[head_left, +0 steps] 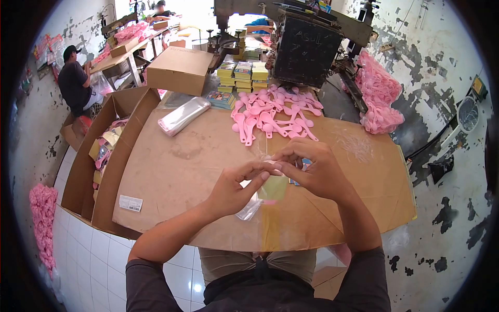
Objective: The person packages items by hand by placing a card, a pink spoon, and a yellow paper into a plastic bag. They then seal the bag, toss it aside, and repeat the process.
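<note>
My left hand (236, 188) and my right hand (316, 167) meet above the cardboard-covered table. Both are closed, thumbs against fingers, at the top edge of a small clear plastic bag (274, 189). A pale yellow-green card shows through it, with a bit of pink at the bottom. Below my left hand lies loose clear plastic (250, 209). Blue printed cards (306, 163) are partly hidden behind my right hand. Just beyond my hands spreads a pile of pink plastic spoons (275, 112). A bundle of clear bags (183, 115) rests to their left.
An open carton (104, 156) of packed pieces stands at left. Behind are a closed box (179, 71), stacks of cards (243, 75) and a dark machine (306, 52). Thin clear strips (356, 144) lie at right, near bagged pink spoons (378, 91). A person (74, 80) sits far left.
</note>
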`<state>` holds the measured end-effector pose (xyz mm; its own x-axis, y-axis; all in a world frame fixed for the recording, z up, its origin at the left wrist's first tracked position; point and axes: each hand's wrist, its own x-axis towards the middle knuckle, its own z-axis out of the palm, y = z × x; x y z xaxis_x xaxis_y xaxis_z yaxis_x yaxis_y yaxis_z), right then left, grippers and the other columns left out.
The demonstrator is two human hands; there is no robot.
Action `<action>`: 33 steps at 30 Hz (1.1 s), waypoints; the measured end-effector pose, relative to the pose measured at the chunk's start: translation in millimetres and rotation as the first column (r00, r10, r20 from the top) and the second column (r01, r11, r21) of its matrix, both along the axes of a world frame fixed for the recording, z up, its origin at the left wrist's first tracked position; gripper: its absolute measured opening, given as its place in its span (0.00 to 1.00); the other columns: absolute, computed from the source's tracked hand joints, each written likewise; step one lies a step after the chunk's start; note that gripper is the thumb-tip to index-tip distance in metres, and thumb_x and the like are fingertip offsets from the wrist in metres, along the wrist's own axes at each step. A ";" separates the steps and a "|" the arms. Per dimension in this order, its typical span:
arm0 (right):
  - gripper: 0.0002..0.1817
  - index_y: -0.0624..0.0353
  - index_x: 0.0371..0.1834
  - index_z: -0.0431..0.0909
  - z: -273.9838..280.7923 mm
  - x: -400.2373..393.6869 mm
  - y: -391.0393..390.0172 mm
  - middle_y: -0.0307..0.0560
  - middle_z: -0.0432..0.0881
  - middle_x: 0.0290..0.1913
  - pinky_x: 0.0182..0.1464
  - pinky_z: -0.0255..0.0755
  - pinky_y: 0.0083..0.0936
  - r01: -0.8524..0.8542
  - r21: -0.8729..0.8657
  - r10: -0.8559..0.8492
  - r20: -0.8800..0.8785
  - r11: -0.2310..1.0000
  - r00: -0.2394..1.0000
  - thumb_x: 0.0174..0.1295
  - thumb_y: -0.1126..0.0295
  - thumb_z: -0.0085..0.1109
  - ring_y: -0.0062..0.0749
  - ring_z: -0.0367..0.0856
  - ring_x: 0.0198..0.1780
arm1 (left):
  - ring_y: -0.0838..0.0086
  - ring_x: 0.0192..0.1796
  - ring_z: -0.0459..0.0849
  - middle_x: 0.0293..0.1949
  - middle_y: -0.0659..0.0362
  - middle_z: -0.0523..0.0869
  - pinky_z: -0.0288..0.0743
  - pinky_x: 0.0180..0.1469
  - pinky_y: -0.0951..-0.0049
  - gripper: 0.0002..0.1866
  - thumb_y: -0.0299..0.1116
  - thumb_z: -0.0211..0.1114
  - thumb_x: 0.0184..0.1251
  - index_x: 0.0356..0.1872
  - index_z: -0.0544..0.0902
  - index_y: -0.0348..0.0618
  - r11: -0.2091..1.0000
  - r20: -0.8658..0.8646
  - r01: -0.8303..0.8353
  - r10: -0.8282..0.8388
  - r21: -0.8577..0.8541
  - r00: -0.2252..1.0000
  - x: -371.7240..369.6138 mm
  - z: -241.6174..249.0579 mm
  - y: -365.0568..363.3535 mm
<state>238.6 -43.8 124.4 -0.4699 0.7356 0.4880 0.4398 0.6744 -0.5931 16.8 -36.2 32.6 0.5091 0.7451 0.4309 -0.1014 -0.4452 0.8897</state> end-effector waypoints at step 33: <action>0.11 0.58 0.42 0.82 -36.2 0.3 -7.1 0.43 0.81 0.43 0.52 0.69 0.37 0.120 0.627 -0.298 0.187 0.770 0.936 0.58 0.68 0.71 0.38 0.80 0.50 | 0.72 0.36 0.94 0.36 0.51 0.94 0.87 0.42 0.71 0.24 0.27 0.64 0.76 0.71 0.77 0.38 0.990 -0.116 -0.139 0.142 0.033 0.983 7.4 -9.4 -6.6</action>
